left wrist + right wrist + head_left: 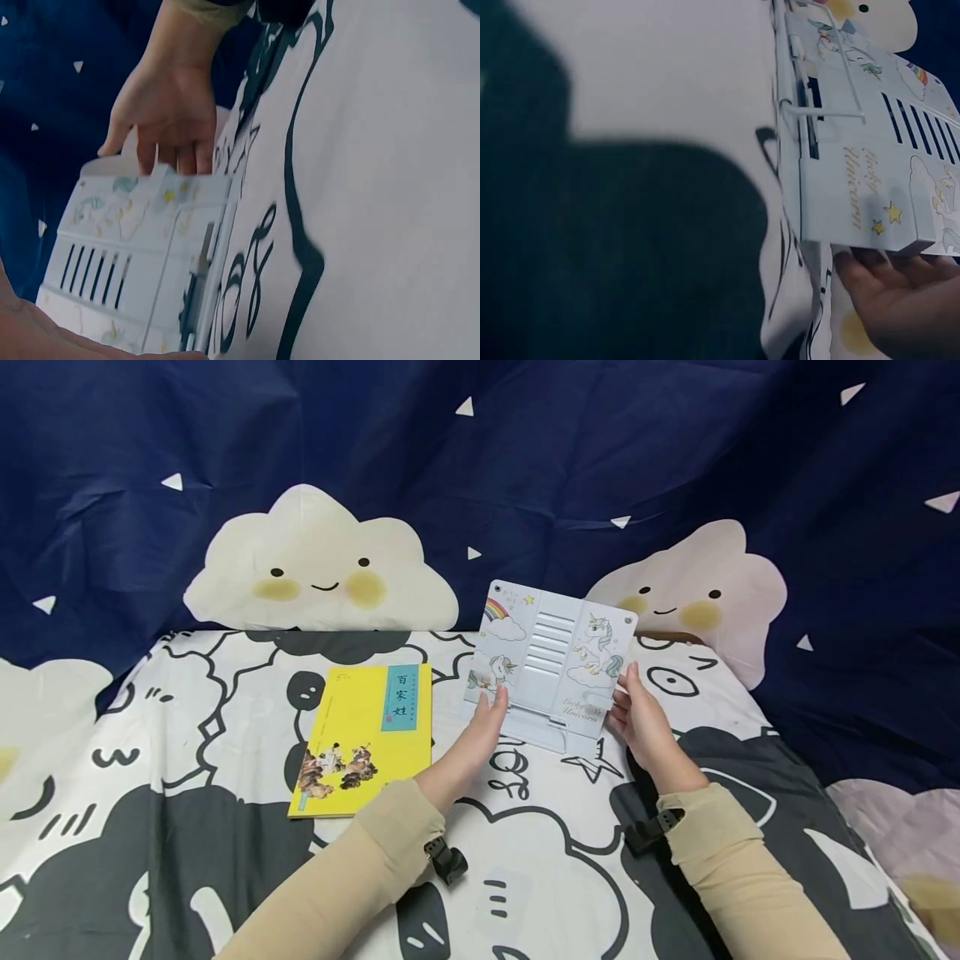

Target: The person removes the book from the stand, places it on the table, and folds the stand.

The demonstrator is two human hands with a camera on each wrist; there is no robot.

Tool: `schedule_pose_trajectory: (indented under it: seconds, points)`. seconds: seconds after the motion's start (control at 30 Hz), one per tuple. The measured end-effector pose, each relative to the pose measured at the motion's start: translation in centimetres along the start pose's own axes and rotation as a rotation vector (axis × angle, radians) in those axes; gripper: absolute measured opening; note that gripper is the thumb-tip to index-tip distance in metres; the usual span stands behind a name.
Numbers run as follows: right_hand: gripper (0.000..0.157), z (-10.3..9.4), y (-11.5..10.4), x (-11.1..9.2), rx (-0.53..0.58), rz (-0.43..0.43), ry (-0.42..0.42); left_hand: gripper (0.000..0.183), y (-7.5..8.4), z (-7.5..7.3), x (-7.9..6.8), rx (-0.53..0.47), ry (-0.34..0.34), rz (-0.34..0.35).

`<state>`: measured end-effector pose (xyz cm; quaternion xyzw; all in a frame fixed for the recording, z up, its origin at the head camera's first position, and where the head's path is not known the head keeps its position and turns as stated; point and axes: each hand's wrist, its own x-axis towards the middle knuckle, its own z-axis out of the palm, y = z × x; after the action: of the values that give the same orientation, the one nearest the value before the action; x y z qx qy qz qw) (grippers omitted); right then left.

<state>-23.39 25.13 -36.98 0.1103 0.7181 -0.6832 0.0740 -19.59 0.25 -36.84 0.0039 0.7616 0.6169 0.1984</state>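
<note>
A white metal book stand [551, 685], printed with unicorns, a rainbow and gold lettering, leans back over the sheet. Slots run down its middle, and a wire page holder [825, 112] crosses its lower part. My left hand [476, 735] holds its left side; part of this hand shows at the lower left corner of the left wrist view. At the opposite edge, my right hand [647, 722] grips the side, with fingertips [870, 262] partly hidden behind the panel. Left of the stand lies a yellow book [367, 727] with a blue title label, touched by neither hand.
A black-and-white cartoon sheet [517, 852] covers the surface beneath. Behind it hangs a dark blue curtain [375, 427] with smiling clouds and small white triangles. Each sleeve cuff bears a black strap, one of them [446, 860] on the left.
</note>
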Motion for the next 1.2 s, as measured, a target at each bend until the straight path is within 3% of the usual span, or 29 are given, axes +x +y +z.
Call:
schedule_pose_trajectory:
  seconds: [0.27,0.43,0.67,0.9,1.2]
  points:
    - [0.095,-1.2,0.3,0.0,0.036,-0.01,-0.169,0.093,-0.2,1.1,-0.4,-0.032,0.001,0.014]
    - [0.095,-1.6,0.7,-0.1,0.07,-0.008,-0.221,0.093,-0.1,1.4,-0.3,-0.036,-0.007,0.021]
    - [0.095,-1.4,1.0,-0.4,0.052,0.01,-0.185,0.094,0.0,1.6,-0.1,-0.017,0.005,0.015]
    - [0.074,-1.2,1.1,-1.0,0.053,0.015,-0.173,0.096,0.1,1.5,0.3,0.006,0.002,0.021]
    - [0.076,-1.0,1.6,-1.9,0.071,-0.017,-0.147,0.09,0.5,1.2,0.5,0.032,-0.02,0.007]
